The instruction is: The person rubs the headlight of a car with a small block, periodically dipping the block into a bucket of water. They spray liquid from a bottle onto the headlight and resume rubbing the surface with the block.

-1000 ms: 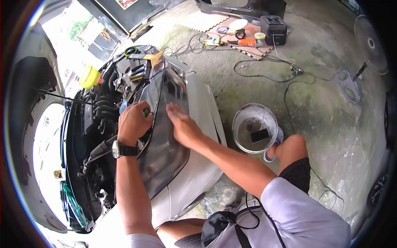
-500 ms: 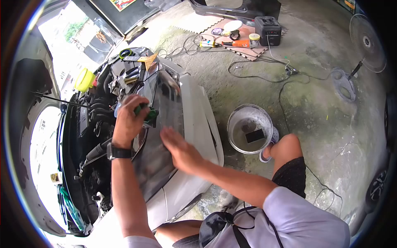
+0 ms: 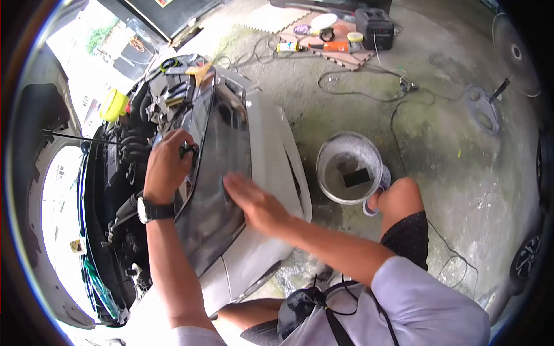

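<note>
My left hand (image 3: 167, 164), with a watch on its wrist, is closed around a small green and black thing (image 3: 187, 149) that looks like a spray bottle's head. The fingers hide most of it. It is above the inner edge of a car headlight (image 3: 213, 213), whose lens looks wet and hazy. My right hand (image 3: 257, 202) lies flat on that lens, slightly blurred, fingers together. A thin dark grey piece (image 3: 224, 189), like sandpaper, shows at the fingertips; the palm hides the rest.
A white bumper (image 3: 271, 167) borders the headlight, and the engine bay (image 3: 130, 155) is exposed on the left. A bucket (image 3: 323, 190) of cloudy water holds a dark rectangular piece (image 3: 356, 177). Cables, an orange tool (image 3: 336, 46), a black box (image 3: 375, 29) and a fan (image 3: 516, 52) are farther off.
My left hand has moved left and slightly down with the green and black thing, away from the lens. My right hand remains on the headlight, shifted slightly.
</note>
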Tool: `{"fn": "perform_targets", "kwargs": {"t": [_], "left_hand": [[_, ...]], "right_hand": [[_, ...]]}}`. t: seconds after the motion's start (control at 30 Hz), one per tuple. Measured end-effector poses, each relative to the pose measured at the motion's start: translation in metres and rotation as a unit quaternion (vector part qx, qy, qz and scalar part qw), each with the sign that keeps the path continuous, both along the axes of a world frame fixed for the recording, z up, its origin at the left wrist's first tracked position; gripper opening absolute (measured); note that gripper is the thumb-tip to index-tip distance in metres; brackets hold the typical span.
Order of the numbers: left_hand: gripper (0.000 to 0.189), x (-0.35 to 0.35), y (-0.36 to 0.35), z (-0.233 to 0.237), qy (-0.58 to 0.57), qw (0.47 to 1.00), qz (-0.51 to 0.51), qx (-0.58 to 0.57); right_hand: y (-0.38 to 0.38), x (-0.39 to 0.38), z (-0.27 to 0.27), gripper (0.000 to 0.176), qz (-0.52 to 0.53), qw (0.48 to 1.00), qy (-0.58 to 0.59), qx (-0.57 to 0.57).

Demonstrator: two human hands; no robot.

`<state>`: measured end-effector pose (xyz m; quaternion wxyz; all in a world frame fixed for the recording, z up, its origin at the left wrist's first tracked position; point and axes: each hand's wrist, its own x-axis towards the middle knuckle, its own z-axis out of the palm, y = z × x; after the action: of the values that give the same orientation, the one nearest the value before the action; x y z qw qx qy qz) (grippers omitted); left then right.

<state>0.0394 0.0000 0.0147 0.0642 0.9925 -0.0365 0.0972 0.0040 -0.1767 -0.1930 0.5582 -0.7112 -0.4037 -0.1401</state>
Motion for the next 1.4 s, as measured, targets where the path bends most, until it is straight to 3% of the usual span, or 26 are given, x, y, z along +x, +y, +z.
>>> {"fn": "perform_targets", "kwargs": {"t": [0.07, 0.13, 0.17, 0.37, 0.5, 0.57, 0.77, 0.87, 0.9, 1.0, 1.13, 1.27, 1.33, 1.4], "left_hand": [[0.026, -0.002, 0.007, -0.004, 0.037, 0.999, 0.015, -0.006], [0.029, -0.004, 0.007, 0.003, 0.059, 0.997, -0.039, -0.018], [0.037, -0.008, 0.003, 0.006, 0.053, 0.998, -0.024, 0.002], [0.028, -0.005, 0.006, 0.005, 0.058, 0.998, 0.013, -0.005], [0.022, -0.007, 0.005, 0.003, 0.078, 0.996, 0.024, -0.022], [0.022, -0.006, 0.006, 0.007, 0.079, 0.997, 0.019, -0.019], [0.021, -0.008, 0.006, 0.010, 0.078, 0.997, 0.015, -0.020], [0.021, -0.009, 0.006, 0.005, 0.078, 0.997, -0.001, -0.014], [0.021, -0.009, 0.007, 0.005, 0.078, 0.997, 0.002, -0.016], [0.021, -0.005, 0.006, 0.009, 0.074, 0.997, 0.012, -0.011], [0.022, -0.005, 0.008, 0.008, 0.077, 0.997, 0.017, -0.008], [0.022, -0.008, 0.007, 0.003, 0.074, 0.997, -0.006, -0.023], [0.021, -0.007, 0.009, 0.005, 0.065, 0.998, -0.007, -0.008], [0.020, -0.005, 0.006, 0.006, 0.058, 0.998, -0.003, -0.005]], "right_hand": [[0.017, 0.048, -0.004, 0.072, -0.012, 0.999, 0.022, 0.026], [0.034, 0.076, 0.000, 0.071, -0.037, 0.998, 0.043, 0.011], [0.039, 0.086, 0.004, 0.070, -0.060, 0.996, 0.062, -0.007], [0.001, 0.001, 0.013, 0.064, -0.025, 1.000, 0.005, 0.001], [0.028, 0.066, 0.006, 0.067, -0.024, 0.999, 0.040, 0.028], [0.039, 0.091, 0.013, 0.070, -0.054, 0.997, 0.059, -0.018], [-0.005, -0.027, 0.009, 0.069, -0.008, 1.000, -0.008, -0.015], [0.006, 0.021, 0.005, 0.072, -0.022, 1.000, -0.013, 0.005], [0.015, 0.048, 0.006, 0.068, -0.015, 0.999, 0.046, 0.021], [0.029, 0.079, 0.016, 0.064, -0.057, 0.997, 0.053, -0.009], [0.007, 0.010, 0.014, 0.061, -0.039, 0.999, 0.010, -0.019], [0.016, 0.062, 0.006, 0.062, -0.034, 0.999, 0.016, 0.022], [0.036, 0.100, 0.013, 0.063, -0.068, 0.996, 0.061, -0.020], [0.040, 0.079, 0.013, 0.066, -0.083, 0.995, 0.058, -0.025]]}}
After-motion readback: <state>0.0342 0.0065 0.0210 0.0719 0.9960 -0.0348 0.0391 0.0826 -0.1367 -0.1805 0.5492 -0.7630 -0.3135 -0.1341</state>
